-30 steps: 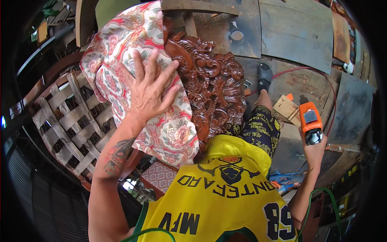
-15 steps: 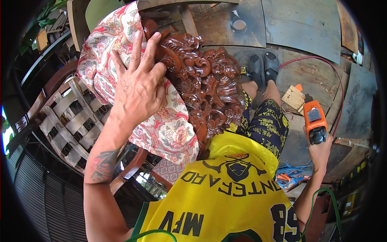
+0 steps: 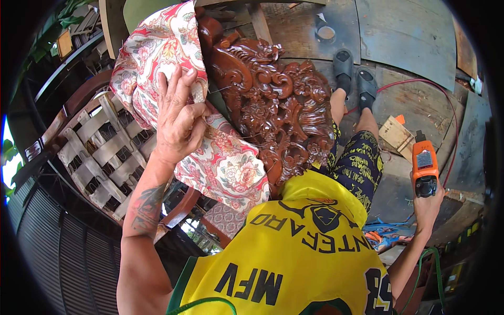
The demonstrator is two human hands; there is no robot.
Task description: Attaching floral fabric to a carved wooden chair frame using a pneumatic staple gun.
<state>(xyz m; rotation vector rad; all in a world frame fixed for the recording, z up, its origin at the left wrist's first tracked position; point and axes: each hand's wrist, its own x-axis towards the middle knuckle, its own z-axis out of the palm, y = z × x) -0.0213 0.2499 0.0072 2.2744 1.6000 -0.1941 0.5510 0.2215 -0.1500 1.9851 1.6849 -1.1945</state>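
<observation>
My left hand [image 3: 181, 118] grips the edge of a red and cream floral fabric [image 3: 231, 178], its fingers bent and drawn together. The cloth drapes over the left side of a glossy brown carved wooden furniture piece [image 3: 294, 105], whose scrollwork lies bare to the right. Out to my right, above the floor and apart from the fabric, my right hand [image 3: 428, 207] is wrapped round an orange and black staple gun [image 3: 424, 167]. Its narrow black nose points away from me, and its handle is mostly hidden by its own body.
A chair frame with woven webbing straps [image 3: 97, 136] and springs stands at the left. A red hose [image 3: 455, 126] curves over the wooden floor boards [image 3: 404, 47] at the right. Wood offcuts [image 3: 395, 134] lie near my feet. Blue and orange clutter [image 3: 386, 231] sits beside my right side.
My left hand went from fingers spread on the fabric to fingers drawn together at its edge. My right foot shifted, and the whole view slid slightly, with the staple gun still in my right hand.
</observation>
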